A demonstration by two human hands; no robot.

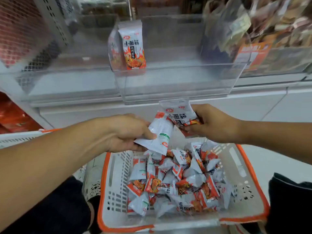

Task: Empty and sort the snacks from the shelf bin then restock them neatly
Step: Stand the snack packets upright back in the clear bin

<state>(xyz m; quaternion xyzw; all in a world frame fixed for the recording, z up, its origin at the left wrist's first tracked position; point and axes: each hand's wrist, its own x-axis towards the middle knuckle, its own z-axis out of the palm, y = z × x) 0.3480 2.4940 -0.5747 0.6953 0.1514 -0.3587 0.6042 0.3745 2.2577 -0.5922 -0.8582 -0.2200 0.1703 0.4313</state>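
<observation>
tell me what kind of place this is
Most likely a shop aisle during restocking. Clear shelf bins hold packaged goods, one snack packet stands upright in the near bin, and a shopping basket below is full of the same packets.

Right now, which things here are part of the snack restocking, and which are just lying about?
Part of the job:
left hand holding packet
right hand holding packet
basket of loose packets
clear bin with upright packets

Lying about:
brown bags
red goods
</observation>
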